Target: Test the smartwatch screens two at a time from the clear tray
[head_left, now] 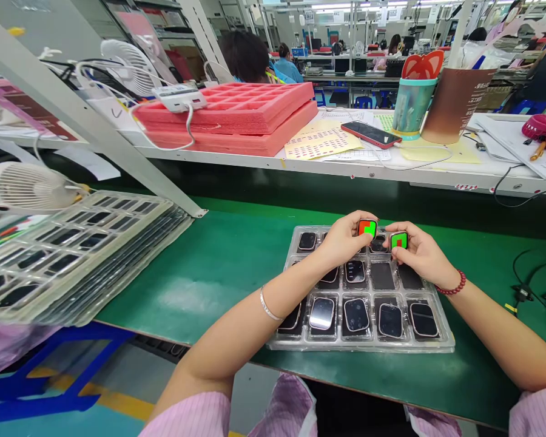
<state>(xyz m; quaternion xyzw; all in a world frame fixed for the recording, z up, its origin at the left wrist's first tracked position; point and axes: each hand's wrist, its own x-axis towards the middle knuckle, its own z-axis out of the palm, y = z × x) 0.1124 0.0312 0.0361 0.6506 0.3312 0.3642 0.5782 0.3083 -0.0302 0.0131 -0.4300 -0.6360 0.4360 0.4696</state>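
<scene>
My left hand (349, 235) pinches a smartwatch body (367, 228) whose lit screen shows red and green blocks. Close beside it, my right hand (421, 249) grips a second smartwatch body (398, 241), its screen green with a red patch. Both are held just above the back rows of a clear plastic tray (362, 348). Dark-screened watch bodies, such as this front-row watch (357, 315), lie in many of the tray's pockets. At least one pocket (382, 276) in the middle row has no watch in it. My left forearm hides part of the tray's left side.
A stack of filled watch trays (86, 255) stands at the left, near a white fan (31, 187). Black cables (523, 292) lie at the right. The shelf (264, 162) ahead bears red foam trays (236, 130), a phone (370, 135) and cups. A slanted white post (118, 133) rises at left.
</scene>
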